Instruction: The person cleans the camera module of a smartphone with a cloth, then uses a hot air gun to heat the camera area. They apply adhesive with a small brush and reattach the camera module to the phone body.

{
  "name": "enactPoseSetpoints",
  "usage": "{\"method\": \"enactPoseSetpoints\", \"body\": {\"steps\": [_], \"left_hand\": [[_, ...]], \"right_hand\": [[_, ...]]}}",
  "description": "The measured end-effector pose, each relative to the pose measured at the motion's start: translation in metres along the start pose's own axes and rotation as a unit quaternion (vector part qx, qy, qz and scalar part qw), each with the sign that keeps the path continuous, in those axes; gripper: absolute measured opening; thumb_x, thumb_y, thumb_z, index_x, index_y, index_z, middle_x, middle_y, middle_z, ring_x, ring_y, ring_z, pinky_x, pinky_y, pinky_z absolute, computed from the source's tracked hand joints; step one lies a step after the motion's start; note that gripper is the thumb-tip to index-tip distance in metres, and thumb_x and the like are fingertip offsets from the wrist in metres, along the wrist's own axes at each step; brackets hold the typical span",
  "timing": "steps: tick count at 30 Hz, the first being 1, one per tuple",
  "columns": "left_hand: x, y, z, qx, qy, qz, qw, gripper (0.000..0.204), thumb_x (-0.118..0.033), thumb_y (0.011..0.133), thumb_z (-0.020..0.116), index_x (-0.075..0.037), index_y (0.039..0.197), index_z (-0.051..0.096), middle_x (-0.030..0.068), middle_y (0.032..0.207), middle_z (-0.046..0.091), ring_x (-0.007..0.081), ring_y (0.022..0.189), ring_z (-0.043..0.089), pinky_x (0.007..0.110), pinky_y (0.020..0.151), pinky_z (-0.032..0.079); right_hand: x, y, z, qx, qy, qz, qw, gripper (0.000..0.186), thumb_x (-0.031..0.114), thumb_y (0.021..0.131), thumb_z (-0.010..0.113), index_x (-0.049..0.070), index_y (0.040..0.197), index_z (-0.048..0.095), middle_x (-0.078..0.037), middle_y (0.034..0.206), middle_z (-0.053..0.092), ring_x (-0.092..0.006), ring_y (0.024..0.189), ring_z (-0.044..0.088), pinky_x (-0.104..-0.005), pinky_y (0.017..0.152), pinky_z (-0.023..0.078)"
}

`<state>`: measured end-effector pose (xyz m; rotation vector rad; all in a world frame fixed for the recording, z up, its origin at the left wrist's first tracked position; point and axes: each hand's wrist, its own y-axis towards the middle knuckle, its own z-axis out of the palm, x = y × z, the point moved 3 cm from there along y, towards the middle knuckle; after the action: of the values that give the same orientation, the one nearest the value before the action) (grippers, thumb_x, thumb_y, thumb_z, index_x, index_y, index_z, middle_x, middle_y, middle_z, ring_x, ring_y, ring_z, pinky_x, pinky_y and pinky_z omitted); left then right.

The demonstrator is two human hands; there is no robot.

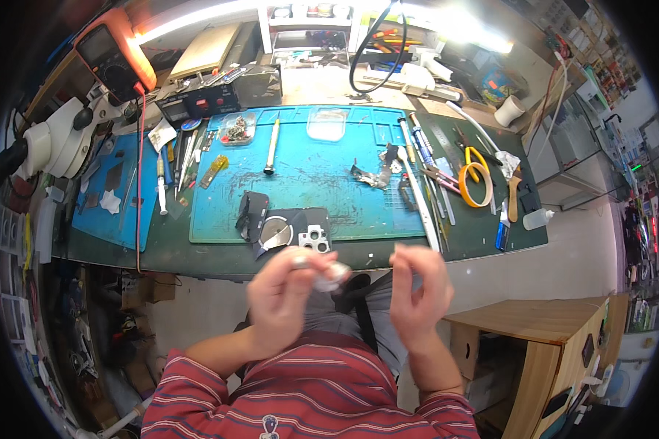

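Note:
My left hand (280, 296) is raised above my lap, just off the table's near edge, its fingers closed on a small whitish piece (333, 276) blurred by motion. Level with it, my right hand (422, 296) has thumb and fingertips pinched together; what they hold, if anything, is too small to make out. Between the hands there is a gap. Just beyond my left hand, a dark phone back panel (320, 218) with a round ring lies at the mat's near edge, next to a white camera-cutout plate (314, 238). A black folded piece (252, 214) rests left of it.
A blue work mat (307, 197) covers the table's middle. Yellow-handled pliers (477, 164), an orange tape roll (475, 184) and a white brush-like tool (417, 197) lie right. Tweezers and syringes lie left, near an orange multimeter (110, 58). A wooden cabinet (534, 322) stands lower right.

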<state>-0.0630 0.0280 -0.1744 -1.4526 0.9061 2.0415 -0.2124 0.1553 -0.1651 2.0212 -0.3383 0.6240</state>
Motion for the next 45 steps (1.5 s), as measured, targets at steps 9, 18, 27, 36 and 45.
{"method": "enactPoseSetpoints", "body": {"steps": [9, 18, 27, 36, 45], "left_hand": [[-0.012, 0.01, -0.094, -0.176, -0.159, -0.033, 0.971, 0.026, -0.027, 0.111, 0.048, -0.002, 0.116, 0.057, 0.0046, 0.1, 0.058, 0.0179, 0.093, 0.069, 0.042, 0.091, 0.063], [-0.024, 0.018, -0.105, -0.178, -0.065, 0.025, 0.982, 0.025, -0.024, 0.111, 0.05, -0.001, 0.118, 0.059, 0.0039, 0.102, 0.059, 0.0174, 0.09, 0.066, 0.039, 0.088, 0.06], [-0.019, 0.039, -0.064, -0.02, 0.005, -0.007, 1.0, 0.023, -0.019, 0.112, 0.048, -0.002, 0.122, 0.06, 0.0016, 0.103, 0.057, 0.0076, 0.086, 0.051, 0.024, 0.076, 0.044], [0.006, 0.108, -0.025, 0.083, 0.131, -0.057, 0.986, 0.028, -0.025, 0.113, 0.045, -0.003, 0.121, 0.061, -0.0012, 0.086, 0.055, 0.0064, 0.074, 0.049, 0.023, 0.068, 0.042], [0.02, 0.126, -0.021, 0.08, 0.116, -0.04, 0.989, 0.032, -0.03, 0.113, 0.045, -0.003, 0.116, 0.062, -0.0022, 0.085, 0.054, 0.0066, 0.077, 0.047, 0.024, 0.069, 0.041]], "right_hand": [[-0.012, 0.047, 0.074, 0.317, -0.088, -0.008, 0.944, 0.046, 0.031, 0.085, 0.081, 0.002, 0.117, 0.065, -0.012, 0.11, 0.062, -0.0298, 0.104, 0.061, -0.0413, 0.084, 0.053], [-0.031, 0.054, 0.084, 0.375, 0.105, 0.281, 0.877, 0.029, 0.022, 0.089, 0.08, 0.002, 0.104, 0.066, -0.009, 0.087, 0.07, -0.0211, 0.075, 0.066, -0.0354, 0.072, 0.055], [-0.021, 0.1, 0.063, 0.194, 0.216, 0.29, 0.912, 0.016, 0.013, 0.095, 0.074, 0.0, 0.105, 0.074, -0.004, 0.081, 0.074, -0.0072, 0.071, 0.067, -0.0243, 0.064, 0.054], [-0.028, 0.131, 0.063, 0.06, 0.157, 0.141, 0.976, 0.013, 0.012, 0.099, 0.069, -0.001, 0.104, 0.069, -0.009, 0.085, 0.074, -0.0153, 0.076, 0.077, -0.0271, 0.062, 0.057], [-0.041, 0.111, 0.082, 0.034, 0.156, 0.004, 0.987, 0.009, 0.003, 0.099, 0.066, -0.001, 0.105, 0.06, -0.015, 0.096, 0.077, -0.0178, 0.079, 0.077, -0.0279, 0.067, 0.059]]}}
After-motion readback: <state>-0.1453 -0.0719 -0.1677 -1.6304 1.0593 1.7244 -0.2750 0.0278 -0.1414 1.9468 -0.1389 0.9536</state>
